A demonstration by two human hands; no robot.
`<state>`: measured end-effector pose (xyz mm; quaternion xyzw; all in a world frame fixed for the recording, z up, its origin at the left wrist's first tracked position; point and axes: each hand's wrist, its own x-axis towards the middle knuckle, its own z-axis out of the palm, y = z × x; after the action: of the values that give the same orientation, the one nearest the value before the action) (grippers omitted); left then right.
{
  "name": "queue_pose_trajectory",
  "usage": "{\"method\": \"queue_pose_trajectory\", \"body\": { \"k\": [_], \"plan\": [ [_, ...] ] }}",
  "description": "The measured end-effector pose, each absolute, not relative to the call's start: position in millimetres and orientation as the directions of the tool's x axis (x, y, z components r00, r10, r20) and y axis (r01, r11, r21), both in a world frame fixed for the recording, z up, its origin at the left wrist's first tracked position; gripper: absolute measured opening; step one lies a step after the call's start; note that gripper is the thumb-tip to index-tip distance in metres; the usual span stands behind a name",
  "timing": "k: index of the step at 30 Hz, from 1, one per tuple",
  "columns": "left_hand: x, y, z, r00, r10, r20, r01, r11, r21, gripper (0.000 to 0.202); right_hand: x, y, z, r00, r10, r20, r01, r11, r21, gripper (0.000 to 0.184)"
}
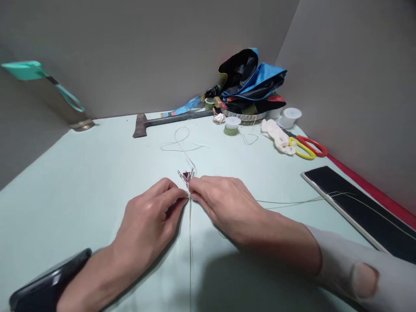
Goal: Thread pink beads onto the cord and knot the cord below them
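Both hands meet at the middle of the pale table. My left hand [151,216] is closed, thumb and forefinger pinching thin cord [190,242] from the left. From the other side my right hand [227,203] pinches the same cord, its fingertips close to the left ones. Just beyond the fingertips lies a small dark red piece [186,175] with silvery safety pins beside it. One length of cord runs straight down toward me, and other strands trail right from under my right hand. Whatever knot lies between the fingertips is mostly hidden.
A hammer-like tool [141,125] lies at the back, left of a blue and black bag [256,82]. Thread spools [232,125], a white cloth [277,136] and scissors [305,148] sit back right. A dark flat device [357,208] lies right, with strands across it. A metal holder [81,125] stands back left.
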<state>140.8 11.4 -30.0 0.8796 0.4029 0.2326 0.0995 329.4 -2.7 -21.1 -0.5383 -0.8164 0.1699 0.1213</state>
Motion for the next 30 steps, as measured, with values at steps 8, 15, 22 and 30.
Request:
{"method": "queue_pose_trajectory", "body": {
  "k": [8,15,22,30],
  "plan": [
    [137,11,-34,0.607,0.707,0.363,0.719,-0.683,0.128,0.029,332,-1,-35,-0.395,0.909,0.131,0.829,0.414,-0.376,0.015],
    [138,16,-30,0.53,0.788,0.315,0.67,-0.616,0.415,0.03,329,-2,-34,-0.351,0.93,0.111,0.796,0.358,-0.487,0.02],
    [138,25,-26,0.439,0.882,0.17,0.637,-0.439,0.634,0.029,326,-1,-38,-0.304,0.943,0.131,0.744,0.321,-0.586,0.018],
    [136,29,-30,0.393,0.913,0.109,0.589,-0.341,0.733,0.019,326,-2,-45,-0.266,0.936,0.23,0.663,0.351,-0.661,0.014]
  ]
}}
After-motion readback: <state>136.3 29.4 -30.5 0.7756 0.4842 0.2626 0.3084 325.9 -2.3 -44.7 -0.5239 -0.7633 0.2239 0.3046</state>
